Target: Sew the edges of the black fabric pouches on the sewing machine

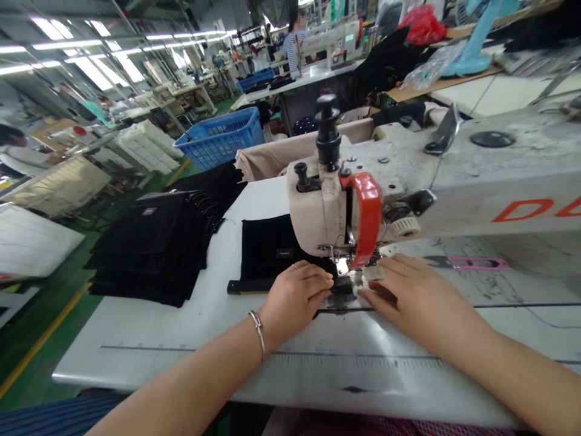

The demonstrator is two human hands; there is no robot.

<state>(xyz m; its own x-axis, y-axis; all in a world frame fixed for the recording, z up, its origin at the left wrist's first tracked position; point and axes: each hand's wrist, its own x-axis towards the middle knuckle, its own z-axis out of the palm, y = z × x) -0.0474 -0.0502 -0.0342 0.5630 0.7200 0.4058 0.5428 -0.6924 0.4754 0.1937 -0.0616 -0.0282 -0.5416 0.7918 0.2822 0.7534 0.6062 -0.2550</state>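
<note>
My left hand [297, 295] lies with its fingers bent together, pressing the edge of a black fabric piece [261, 251] beside the presser foot [342, 266]. This piece bears a small label [285, 254], and a dark strip [247, 287] runs along its near edge. On the other side of the foot, my right hand [415, 287] has thumb and fingers curled around a small beige block [373, 274]; its fingertips are partly hidden, so what they grip is unclear. The sewing machine [318, 206] has a red guard [367, 215] over the needle area.
A pile of black fabric pieces [149, 242] rests on the table's left side. Pink-handled thread snips [476, 263] lie under the machine arm. Beyond the table are a blue basket [222, 136], a light blue fan [472, 45] and a person in a striped top [293, 51].
</note>
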